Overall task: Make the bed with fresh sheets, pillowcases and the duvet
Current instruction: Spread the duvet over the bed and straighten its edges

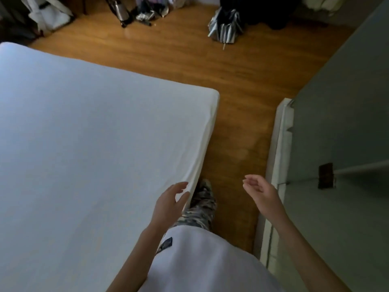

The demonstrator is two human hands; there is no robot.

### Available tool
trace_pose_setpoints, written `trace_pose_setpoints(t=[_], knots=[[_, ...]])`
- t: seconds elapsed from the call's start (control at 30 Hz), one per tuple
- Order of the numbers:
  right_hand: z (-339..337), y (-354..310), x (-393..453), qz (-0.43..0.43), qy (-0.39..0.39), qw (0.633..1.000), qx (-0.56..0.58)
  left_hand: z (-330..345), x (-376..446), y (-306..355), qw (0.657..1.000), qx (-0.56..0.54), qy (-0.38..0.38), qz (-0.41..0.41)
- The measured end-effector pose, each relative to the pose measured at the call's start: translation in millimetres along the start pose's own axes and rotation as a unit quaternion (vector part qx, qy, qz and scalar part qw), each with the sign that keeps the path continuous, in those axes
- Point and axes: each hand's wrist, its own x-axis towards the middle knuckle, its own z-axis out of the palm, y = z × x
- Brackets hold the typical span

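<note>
A mattress [94, 144] under a smooth white fitted sheet fills the left half of the head view, its near corner at the upper middle. My left hand [169, 202] hovers at the sheet's right edge with relaxed, nearly straight fingers, touching or almost touching the fabric where it drops over the side. My right hand [260, 191] hangs in the air over the floor to the right of the bed, fingers loosely curled, holding nothing. No pillows or duvet are in view.
A strip of wooden floor [242, 102] runs between the bed and a grey wall with white skirting [277, 165] on the right. At the far end lie a folded striped umbrella [226, 26], a metal bottle [120, 10] and bags. My leg stands beside the bed.
</note>
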Motion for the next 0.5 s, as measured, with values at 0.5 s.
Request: trace_pose_setpoints(t=[0.5], knots=[[-134.5,-109.5,257.5,0.064,0.139,0.985,0.078,-58.4,342.6,212.8,0.993,-0.024,-0.066,0.092]])
